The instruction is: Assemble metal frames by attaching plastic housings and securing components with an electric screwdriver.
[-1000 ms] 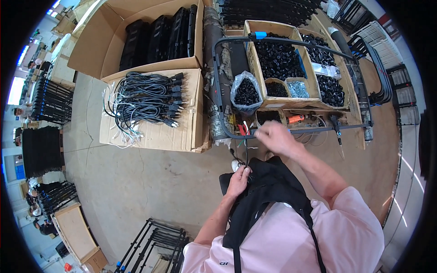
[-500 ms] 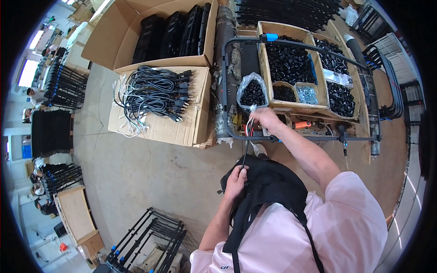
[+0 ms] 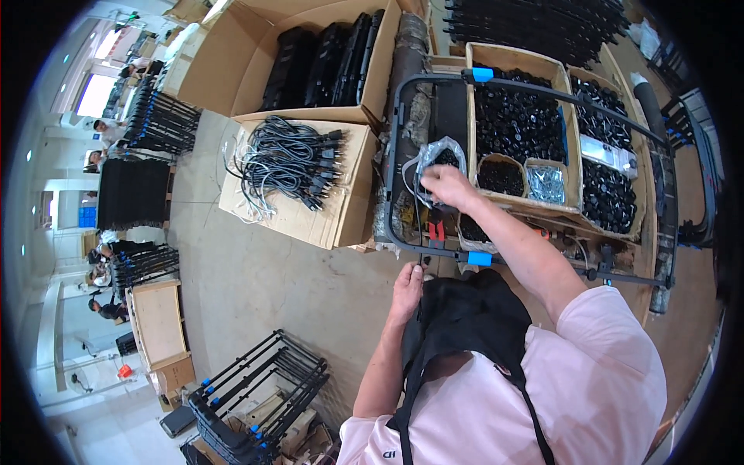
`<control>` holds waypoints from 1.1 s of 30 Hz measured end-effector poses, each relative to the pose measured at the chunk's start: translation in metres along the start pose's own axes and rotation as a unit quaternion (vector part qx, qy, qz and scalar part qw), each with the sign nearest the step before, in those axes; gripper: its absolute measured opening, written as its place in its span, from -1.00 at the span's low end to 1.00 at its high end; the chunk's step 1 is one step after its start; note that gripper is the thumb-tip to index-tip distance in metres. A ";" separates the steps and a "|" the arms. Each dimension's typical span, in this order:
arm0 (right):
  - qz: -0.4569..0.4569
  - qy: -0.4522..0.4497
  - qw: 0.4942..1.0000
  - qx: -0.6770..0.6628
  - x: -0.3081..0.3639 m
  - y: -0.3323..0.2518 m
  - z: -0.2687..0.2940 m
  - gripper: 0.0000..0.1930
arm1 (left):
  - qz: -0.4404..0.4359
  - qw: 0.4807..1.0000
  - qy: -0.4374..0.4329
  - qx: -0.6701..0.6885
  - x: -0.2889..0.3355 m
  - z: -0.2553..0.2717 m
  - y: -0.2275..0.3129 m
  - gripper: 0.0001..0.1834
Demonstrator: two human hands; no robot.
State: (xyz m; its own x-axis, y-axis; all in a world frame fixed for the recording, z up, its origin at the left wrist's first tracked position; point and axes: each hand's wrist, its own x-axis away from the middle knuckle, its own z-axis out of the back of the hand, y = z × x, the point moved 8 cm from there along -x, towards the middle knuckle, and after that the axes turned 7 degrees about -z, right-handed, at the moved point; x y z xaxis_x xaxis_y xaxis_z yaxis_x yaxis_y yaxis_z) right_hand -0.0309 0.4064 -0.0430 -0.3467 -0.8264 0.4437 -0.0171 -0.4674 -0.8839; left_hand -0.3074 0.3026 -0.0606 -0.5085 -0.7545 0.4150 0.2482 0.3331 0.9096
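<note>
- Head view, hands: the right hand (image 3: 448,186) is stretched far forward, fingers curled down into a clear plastic bag of small black parts (image 3: 439,160). Whether it has pinched a part cannot be told; the fingertips are hidden in the bag.
- The left hand (image 3: 407,289) stays near the body, fingers closed on the near rail of a black metal tube frame (image 3: 403,139) that runs around the work area and carries blue end caps (image 3: 481,74).
- Black pliers with red handles (image 3: 435,231) lie just near of the bag, between the two hands.
- Right of the bag, wooden bins (image 3: 571,147) hold heaps of black plastic parts, with a smaller bag of bright metal screws (image 3: 547,184) among them.
- Left of the frame, coiled black power cords (image 3: 291,159) lie on a flat cardboard box; a larger open carton (image 3: 232,74) of black units stands farther off.
- Finished black frames (image 3: 256,384) are stacked on the floor, near left.
- Risks, as a judgement: the thin bag is slack and open, so a hasty pull could drag it over and spill parts into the bins or onto the floor. The long reach across the rail could also knock the pliers off, and a loose left grip could let the frame shift.
</note>
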 end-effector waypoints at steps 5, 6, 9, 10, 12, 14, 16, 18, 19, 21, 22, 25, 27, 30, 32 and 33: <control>-0.040 -0.085 0.995 0.028 0.027 -0.011 -0.044 -0.57 | 0.030 0.999 0.008 0.028 0.002 0.006 -0.006 -0.70; -0.036 -0.084 0.995 0.028 0.021 -0.004 -0.048 -0.57 | 0.035 0.999 -0.002 0.035 0.002 0.004 -0.008 -0.71; 0.078 0.042 0.970 0.225 -0.003 -0.013 -0.044 -0.60 | 0.012 1.000 0.007 0.027 -0.009 0.000 0.002 -0.73; 0.080 0.042 0.970 0.225 -0.007 -0.015 -0.048 -0.60 | -0.009 0.999 0.030 0.014 -0.009 0.001 0.007 -0.74; 0.070 0.038 0.964 0.255 -0.011 -0.020 -0.055 -0.59 | 0.000 0.998 0.045 0.049 -0.012 0.003 0.007 -0.77; 0.085 0.036 0.961 0.263 -0.010 -0.023 -0.060 -0.59 | -0.014 0.997 0.050 0.061 -0.017 0.003 0.008 -0.76; 0.095 0.038 0.957 0.270 -0.011 -0.022 -0.060 -0.59 | -0.008 0.998 0.045 0.042 -0.021 0.000 0.017 -0.76; 0.094 0.041 0.954 0.281 -0.011 -0.023 -0.062 -0.58 | -0.003 0.999 0.044 0.023 -0.023 0.001 0.018 -0.76; 0.096 0.041 0.953 0.283 -0.009 -0.027 -0.064 -0.58 | -0.002 0.999 0.050 0.018 -0.025 0.003 0.016 -0.76; 0.073 0.034 0.954 0.290 -0.009 -0.025 -0.063 -0.59 | 0.000 0.999 0.051 0.016 -0.027 0.004 0.012 -0.77; 0.070 0.038 0.953 0.292 -0.009 -0.023 -0.062 -0.59 | 0.000 0.998 0.052 0.025 -0.027 0.003 0.012 -0.75; 0.090 0.052 0.947 0.303 -0.007 -0.032 -0.057 -0.58 | 0.007 0.996 0.053 0.078 -0.028 0.000 0.007 -0.75; 0.111 -0.027 0.947 0.299 -0.003 -0.042 -0.060 -0.58 | 0.015 0.991 0.056 0.123 -0.029 0.000 0.003 -0.78; 0.010 -0.094 0.949 0.300 -0.005 -0.050 -0.020 -0.68 | 0.023 0.989 0.056 0.132 -0.027 0.003 0.006 -0.79; 0.083 0.104 0.915 0.380 -0.015 -0.054 0.042 -0.74 | 0.020 0.993 0.048 0.109 -0.025 -0.003 0.016 -0.77; 0.070 0.112 0.907 0.401 -0.017 -0.054 0.054 -0.76 | 0.021 0.992 0.049 0.118 -0.025 -0.001 0.013 -0.77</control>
State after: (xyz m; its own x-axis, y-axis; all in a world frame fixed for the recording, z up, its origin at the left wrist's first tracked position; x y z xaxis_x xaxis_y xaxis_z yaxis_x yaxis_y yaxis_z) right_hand 0.0268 0.4286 0.0057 -0.4756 -0.8529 0.2155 0.6977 -0.5149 -0.4981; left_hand -0.2906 0.3259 -0.0589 -0.4156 -0.7846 0.4600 0.0613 0.4805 0.8749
